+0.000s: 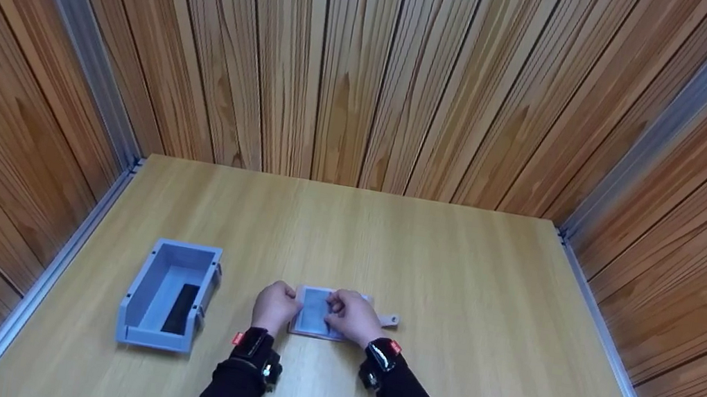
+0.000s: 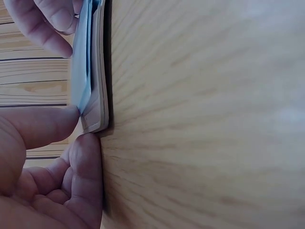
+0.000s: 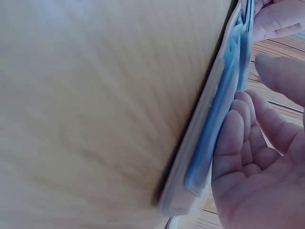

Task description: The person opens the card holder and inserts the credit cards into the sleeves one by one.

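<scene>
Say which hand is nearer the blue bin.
Left. The left hand is right of the bin, at the left edge of the flat item; the right hand is farther right, over that item.

The head view looks forward and down from high on the near side of the wallet (image 1: 312,313), far enough back for the table (image 1: 467,278) around it and the plank wall (image 1: 351,72) beyond it. The left wrist view, I notice, sits low and close at the wallet's near left, tipped so the table fills its right side, while the right wrist view, just as close, sits at the wallet's near right, tipped the other way. All three share the wallet's near edge and both the left hand (image 1: 274,307) and right hand (image 1: 353,315).
</scene>
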Demonstrator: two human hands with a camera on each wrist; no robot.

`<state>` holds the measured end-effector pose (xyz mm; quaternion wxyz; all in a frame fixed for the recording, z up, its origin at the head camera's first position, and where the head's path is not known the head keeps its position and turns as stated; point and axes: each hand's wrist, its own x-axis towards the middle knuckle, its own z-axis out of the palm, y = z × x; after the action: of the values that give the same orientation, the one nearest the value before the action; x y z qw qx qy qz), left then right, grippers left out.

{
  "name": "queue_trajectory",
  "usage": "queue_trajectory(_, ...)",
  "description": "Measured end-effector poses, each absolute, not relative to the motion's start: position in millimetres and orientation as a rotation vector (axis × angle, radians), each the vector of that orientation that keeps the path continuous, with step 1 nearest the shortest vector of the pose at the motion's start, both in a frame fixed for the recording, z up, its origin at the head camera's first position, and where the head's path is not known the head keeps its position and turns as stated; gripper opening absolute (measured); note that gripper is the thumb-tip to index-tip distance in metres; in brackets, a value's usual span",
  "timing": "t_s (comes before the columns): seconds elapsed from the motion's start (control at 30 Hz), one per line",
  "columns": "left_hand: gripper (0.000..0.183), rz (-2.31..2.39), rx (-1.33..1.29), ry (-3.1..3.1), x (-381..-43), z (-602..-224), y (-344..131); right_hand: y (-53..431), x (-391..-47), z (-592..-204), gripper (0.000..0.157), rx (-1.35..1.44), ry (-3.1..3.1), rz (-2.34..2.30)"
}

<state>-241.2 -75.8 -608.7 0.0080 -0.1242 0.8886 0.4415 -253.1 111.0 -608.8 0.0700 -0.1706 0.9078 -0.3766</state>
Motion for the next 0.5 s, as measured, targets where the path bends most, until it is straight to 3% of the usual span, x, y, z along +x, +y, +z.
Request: queue_trajectory(0.5, 0.011, 1.374, -0.4, 2.801, -240.1, -609.0, -74.5, 123.1, -252.1, -610.1, 0.02, -0.505, 2.87, -1.095)
